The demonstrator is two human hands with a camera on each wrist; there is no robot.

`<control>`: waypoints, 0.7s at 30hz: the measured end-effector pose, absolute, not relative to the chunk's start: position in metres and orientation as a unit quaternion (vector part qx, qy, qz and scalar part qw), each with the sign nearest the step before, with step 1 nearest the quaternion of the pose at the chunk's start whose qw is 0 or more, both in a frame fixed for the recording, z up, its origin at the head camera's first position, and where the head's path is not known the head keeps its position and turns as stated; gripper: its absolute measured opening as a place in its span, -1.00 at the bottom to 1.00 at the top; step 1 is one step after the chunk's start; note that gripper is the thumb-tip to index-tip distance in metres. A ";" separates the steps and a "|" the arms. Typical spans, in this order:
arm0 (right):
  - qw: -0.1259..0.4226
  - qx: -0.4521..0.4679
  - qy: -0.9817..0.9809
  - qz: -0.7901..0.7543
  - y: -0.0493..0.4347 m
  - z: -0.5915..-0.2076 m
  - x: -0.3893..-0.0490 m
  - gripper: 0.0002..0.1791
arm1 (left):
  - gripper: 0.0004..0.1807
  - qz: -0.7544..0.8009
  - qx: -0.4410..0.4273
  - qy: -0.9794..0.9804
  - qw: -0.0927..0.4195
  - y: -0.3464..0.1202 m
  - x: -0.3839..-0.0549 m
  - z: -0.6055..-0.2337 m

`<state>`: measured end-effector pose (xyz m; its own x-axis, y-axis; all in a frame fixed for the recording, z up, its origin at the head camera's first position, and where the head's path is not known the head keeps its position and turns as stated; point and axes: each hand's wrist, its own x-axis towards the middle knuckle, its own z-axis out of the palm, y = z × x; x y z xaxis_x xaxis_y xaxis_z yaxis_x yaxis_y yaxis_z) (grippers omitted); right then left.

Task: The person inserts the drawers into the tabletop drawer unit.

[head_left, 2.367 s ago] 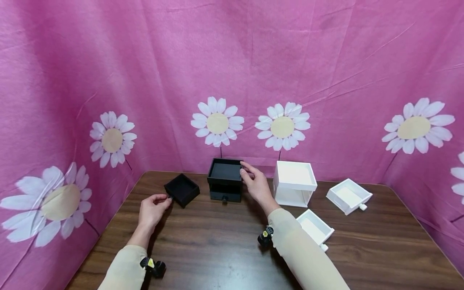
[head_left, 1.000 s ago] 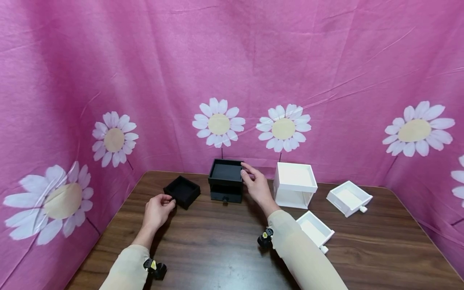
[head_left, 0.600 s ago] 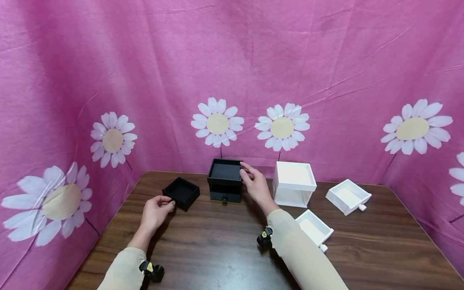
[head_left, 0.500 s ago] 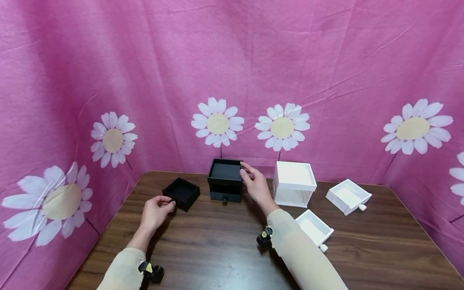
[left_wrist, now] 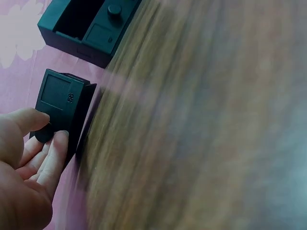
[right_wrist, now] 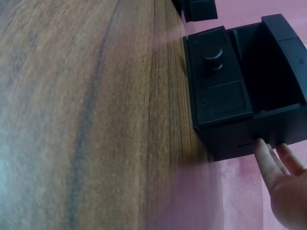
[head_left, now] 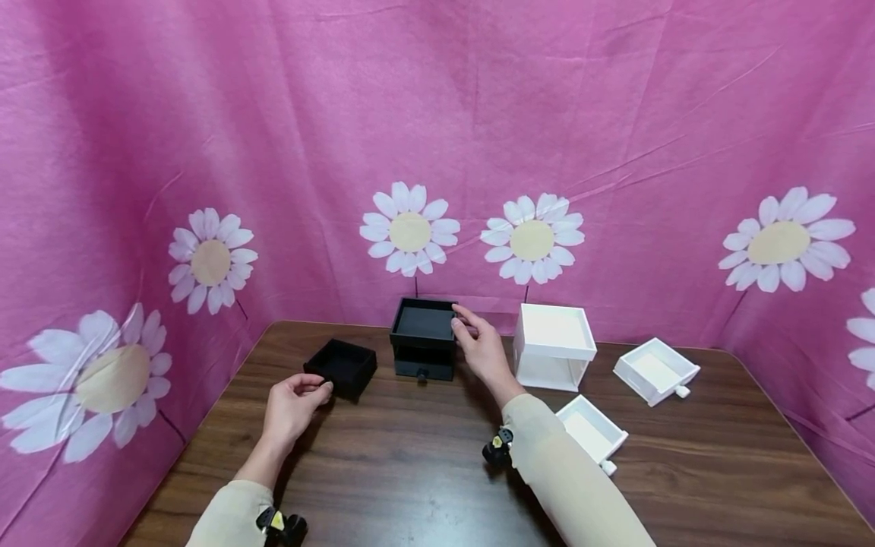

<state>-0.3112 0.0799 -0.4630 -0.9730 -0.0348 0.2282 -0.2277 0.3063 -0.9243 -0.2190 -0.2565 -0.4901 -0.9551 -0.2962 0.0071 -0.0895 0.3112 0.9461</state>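
Observation:
A small black drawer (head_left: pixel 339 368) lies left of the black cabinet (head_left: pixel 424 334) in the head view. My left hand (head_left: pixel 290 410) pinches the drawer's round knob (left_wrist: pixel 44 133) between thumb and fingers, as the left wrist view shows. Whether the drawer's underside is fully on the table I cannot tell. The cabinet's upper slot is vacant, and a drawer front with a round knob (right_wrist: pixel 212 57) fills the lower one. My right hand (head_left: pixel 484 351) touches the cabinet's right side with its fingertips, fingers extended rather than curled round it.
Right of my right hand stands a white cabinet (head_left: pixel 557 334) with an open front. Two white drawers with knobs lie on the wooden table (head_left: pixel 383 471): one drawer (head_left: pixel 593 430) near my right sleeve, the other drawer (head_left: pixel 658 371) farther right. A pink flowered cloth (head_left: pixel 437 114) hangs behind.
My left hand has moved slightly right and nearer, still pinching the knob. The black drawer has turned a little with it. My right hand stays at the black cabinet's side.

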 end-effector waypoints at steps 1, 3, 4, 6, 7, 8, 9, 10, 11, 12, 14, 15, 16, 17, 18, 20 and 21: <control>0.083 0.082 -0.803 0.585 0.080 -0.463 -0.311 -0.54 | -0.75 -0.578 0.120 -0.802 0.090 -0.256 -0.217 -0.490; 0.083 0.083 -0.801 0.587 0.080 -0.463 -0.311 -0.54 | -0.76 -0.585 0.120 -0.797 0.090 -0.254 -0.215 -0.489; 0.085 0.084 -0.800 0.587 0.080 -0.463 -0.311 -0.54 | -0.76 -0.587 0.120 -0.795 0.091 -0.254 -0.213 -0.488; 0.090 0.084 -0.801 0.586 0.080 -0.464 -0.312 -0.55 | -0.76 -0.592 0.119 -0.792 0.093 -0.252 -0.211 -0.487; 0.091 0.085 -0.801 0.586 0.080 -0.465 -0.312 -0.55 | -0.76 -0.595 0.119 -0.789 0.095 -0.252 -0.210 -0.486; 0.092 0.084 -0.802 0.585 0.080 -0.465 -0.312 -0.55 | -0.76 -0.596 0.118 -0.788 0.096 -0.251 -0.209 -0.485; 0.093 0.084 -0.802 0.584 0.080 -0.465 -0.312 -0.55 | -0.76 -0.596 0.118 -0.788 0.097 -0.250 -0.208 -0.484; 0.093 0.084 -0.802 0.584 0.080 -0.466 -0.313 -0.55 | -0.75 -0.595 0.116 -0.789 0.098 -0.250 -0.207 -0.483; 0.092 0.084 -0.802 0.584 0.080 -0.466 -0.313 -0.55 | -0.75 -0.595 0.116 -0.789 0.098 -0.249 -0.206 -0.482; 0.091 0.084 -0.802 0.585 0.080 -0.466 -0.313 -0.55 | -0.74 -0.594 0.116 -0.790 0.098 -0.248 -0.204 -0.481; 0.089 0.086 -0.801 0.586 0.080 -0.466 -0.313 -0.54 | -0.73 -0.593 0.115 -0.791 0.097 -0.246 -0.202 -0.480; 0.088 0.087 -0.802 0.585 0.080 -0.466 -0.313 -0.54 | -0.73 -0.593 0.115 -0.791 0.096 -0.245 -0.201 -0.479; 0.088 0.087 -0.801 0.585 0.080 -0.466 -0.313 -0.54 | -0.73 -0.594 0.114 -0.791 0.094 -0.244 -0.200 -0.478; 0.087 0.087 -0.801 0.586 0.080 -0.466 -0.314 -0.54 | -0.73 -0.596 0.114 -0.789 0.092 -0.242 -0.199 -0.478; 0.086 0.087 -0.801 0.585 0.080 -0.466 -0.313 -0.54 | -0.73 -0.599 0.112 -0.788 0.092 -0.240 -0.198 -0.477; 0.085 0.087 -0.802 0.585 0.080 -0.465 -0.313 -0.54 | -0.72 -0.603 0.107 -0.785 0.091 -0.236 -0.196 -0.475; 0.085 0.086 -0.802 0.585 0.080 -0.465 -0.313 -0.54 | -0.73 -0.603 0.104 -0.785 0.092 -0.234 -0.195 -0.474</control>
<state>-0.3135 0.0802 -0.4649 -0.9707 -0.0396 0.2370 -0.2378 0.3012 -0.9234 -0.1951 -0.2337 -0.4740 -0.9614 -0.2744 0.0196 -0.0517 0.2503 0.9668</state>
